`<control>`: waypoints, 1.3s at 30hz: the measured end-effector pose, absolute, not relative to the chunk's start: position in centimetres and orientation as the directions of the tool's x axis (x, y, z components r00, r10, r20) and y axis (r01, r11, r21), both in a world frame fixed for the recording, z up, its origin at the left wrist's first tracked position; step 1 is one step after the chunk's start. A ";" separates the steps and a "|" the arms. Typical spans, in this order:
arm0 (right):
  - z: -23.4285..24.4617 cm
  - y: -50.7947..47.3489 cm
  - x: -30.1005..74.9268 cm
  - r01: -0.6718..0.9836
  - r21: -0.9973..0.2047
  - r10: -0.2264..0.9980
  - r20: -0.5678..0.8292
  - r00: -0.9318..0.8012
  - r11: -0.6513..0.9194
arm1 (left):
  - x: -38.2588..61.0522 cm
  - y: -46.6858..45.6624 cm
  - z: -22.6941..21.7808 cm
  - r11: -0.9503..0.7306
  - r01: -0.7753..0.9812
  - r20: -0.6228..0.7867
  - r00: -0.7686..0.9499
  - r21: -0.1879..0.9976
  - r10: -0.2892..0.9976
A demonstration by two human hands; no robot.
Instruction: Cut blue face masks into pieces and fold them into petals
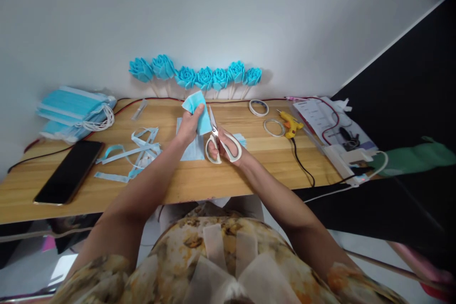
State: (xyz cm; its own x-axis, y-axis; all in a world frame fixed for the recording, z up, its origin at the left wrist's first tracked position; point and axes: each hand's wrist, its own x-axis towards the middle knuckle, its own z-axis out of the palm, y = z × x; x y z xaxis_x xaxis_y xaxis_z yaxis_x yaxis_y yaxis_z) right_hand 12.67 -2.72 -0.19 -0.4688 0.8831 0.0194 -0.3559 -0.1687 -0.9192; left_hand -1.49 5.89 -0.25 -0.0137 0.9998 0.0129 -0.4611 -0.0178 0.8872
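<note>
My left hand pinches a piece of light blue mask fabric and holds it above the table. In my right hand is a pair of scissors with white handles, its blades pointing up just right of the fabric. Whether the blades touch the fabric I cannot tell. Beneath my left hand lies a flat pale blue sheet, partly covered by the hand. A small stack of blue pieces shows behind my right wrist.
Blue fabric flowers on sticks lean along the wall. Blue masks in a bag, a phone and cut strips lie at left. At right are tape rolls, a yellow glue gun and a power strip.
</note>
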 end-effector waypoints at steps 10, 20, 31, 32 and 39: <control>0.6 -2.8 13.0 -0.357 -0.925 0.929 0.011 -0.371 -0.132 | -3.3 6.1 0.9 0.158 -0.444 -0.021 0.297 0.882 0.954; 1.5 -2.5 13.9 -0.287 -0.943 0.898 -0.030 -0.439 -0.172 | -3.5 6.9 -0.2 0.062 -0.442 0.081 0.298 0.895 0.951; 2.0 -0.5 14.9 -0.224 -0.939 0.831 -0.101 -0.548 -0.261 | -3.9 6.8 0.1 0.042 -0.362 0.076 0.306 0.931 0.949; 2.0 -0.2 14.8 -0.232 -0.935 0.832 -0.104 -0.544 -0.268 | -3.9 6.8 0.2 0.039 -0.357 0.079 0.309 0.933 0.948; 2.0 1.3 14.2 -0.291 -0.911 0.855 -0.114 -0.506 -0.294 | -3.9 6.6 0.7 0.052 -0.413 0.080 0.296 0.909 0.952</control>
